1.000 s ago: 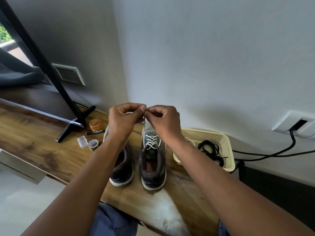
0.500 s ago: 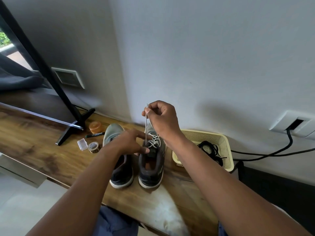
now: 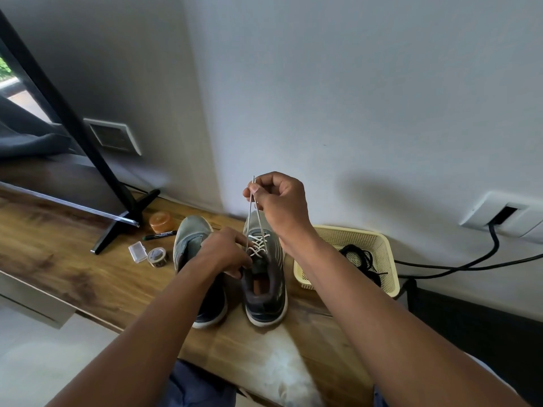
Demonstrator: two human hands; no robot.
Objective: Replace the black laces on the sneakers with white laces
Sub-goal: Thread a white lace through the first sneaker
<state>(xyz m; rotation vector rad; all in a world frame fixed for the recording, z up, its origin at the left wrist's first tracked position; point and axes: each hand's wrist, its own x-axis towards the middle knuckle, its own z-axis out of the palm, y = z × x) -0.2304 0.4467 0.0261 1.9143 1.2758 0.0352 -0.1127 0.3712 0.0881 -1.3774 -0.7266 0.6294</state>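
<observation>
- While the right hand (image 3: 279,201) pinches both ends of the white lace (image 3: 258,243) and holds them taut above the right sneaker (image 3: 264,277), that shoe stands on the wooden table (image 3: 88,277).
- The left hand (image 3: 224,249) has its fingers curled at the laced eyelets (exact grip unclear), beside the left sneaker (image 3: 191,233).
- Black laces (image 3: 363,259) lie in the cream basket (image 3: 352,235).

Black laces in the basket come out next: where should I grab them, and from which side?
Pinch the black laces at the top of their bunched coil, coming straight down through the cream basket's open top. Its perforated walls block any sideways approach, and the raised loops offer slack to pinch.
</observation>
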